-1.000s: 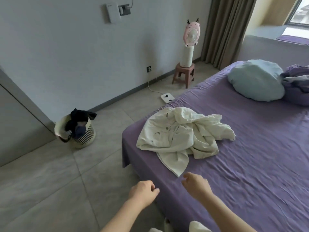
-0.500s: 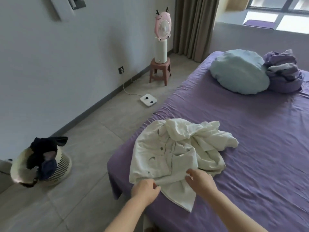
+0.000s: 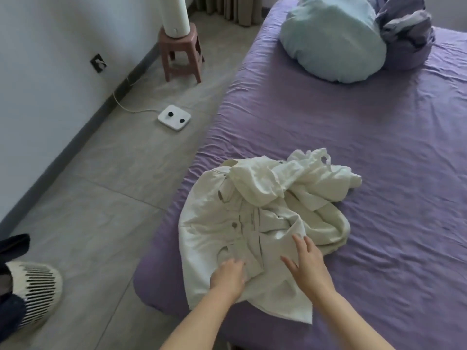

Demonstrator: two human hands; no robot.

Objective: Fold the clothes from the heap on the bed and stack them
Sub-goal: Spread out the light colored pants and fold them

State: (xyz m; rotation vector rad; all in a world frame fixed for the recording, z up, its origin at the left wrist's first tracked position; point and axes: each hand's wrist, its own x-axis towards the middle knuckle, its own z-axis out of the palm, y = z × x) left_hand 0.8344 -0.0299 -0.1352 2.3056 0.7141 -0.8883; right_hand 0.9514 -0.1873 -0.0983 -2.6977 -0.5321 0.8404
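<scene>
My left hand [image 3: 227,276] lies on the near part of the crumpled cream-white buttoned shirt [image 3: 255,223], its fingers [image 3: 233,263] bent down into a fold of the cloth; whether they actually pinch it I cannot tell. My right hand [image 3: 309,263] sits just to the right of it, fingers spread apart and straight, resting flat on the same shirt without gripping. The shirt lies in a loose heap at the near left corner of the bed with the purple fitted sheet [image 3: 379,160], its placket with brown buttons facing up and its near hem hanging towards the bed's edge, while a twisted bundle of the same pale cloth stretches away to the far right. At the far end of the bed a round pale-blue pillow [image 3: 331,39] leans against a bunched purple and grey blanket [image 3: 406,31]. On the grey tiled floor to the left stand a pink plastic stool [image 3: 180,55] carrying a white cylinder, a flat white square device with two black dots [image 3: 174,117] on a cord, and, near left, a striped white basket [image 3: 35,296] holding dark clothes.
</scene>
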